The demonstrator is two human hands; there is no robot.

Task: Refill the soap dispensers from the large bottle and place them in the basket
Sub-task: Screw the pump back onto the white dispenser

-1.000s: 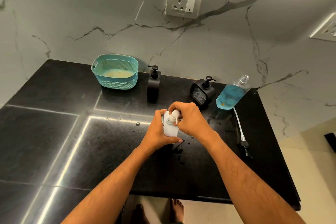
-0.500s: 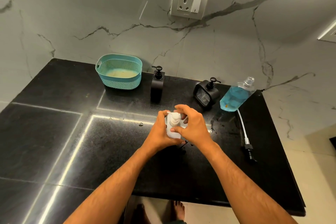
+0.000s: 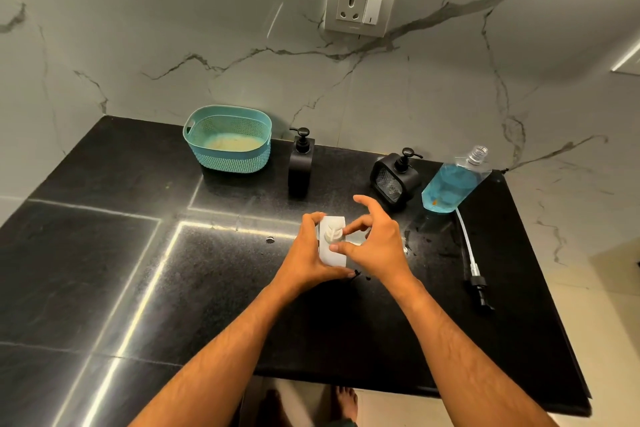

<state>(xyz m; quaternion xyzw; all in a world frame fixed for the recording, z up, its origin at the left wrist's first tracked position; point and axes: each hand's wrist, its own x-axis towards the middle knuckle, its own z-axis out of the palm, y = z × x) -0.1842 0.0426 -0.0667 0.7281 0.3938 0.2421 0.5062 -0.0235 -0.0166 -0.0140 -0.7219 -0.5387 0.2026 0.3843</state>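
A white soap dispenser (image 3: 331, 251) stands on the black counter (image 3: 104, 253) at the middle. My left hand (image 3: 310, 253) grips its body from the left. My right hand (image 3: 372, 243) pinches its white pump top between thumb and a finger, the other fingers spread. A tall black dispenser (image 3: 300, 163) and a squat black dispenser (image 3: 394, 178) stand behind. The large clear bottle (image 3: 452, 185) of blue soap stands uncapped at the right. The teal basket (image 3: 228, 139) sits at the back left, holding no dispenser.
The big bottle's black pump with its white tube (image 3: 472, 267) lies on the counter at the right. Wet spots show near the bottle. A wall socket (image 3: 360, 7) is on the marble wall. The counter's front edge runs just before my feet.
My right hand has opened up from covering the pump top to pinching it with thumb and finger. The left hand keeps its grip on the dispenser body.
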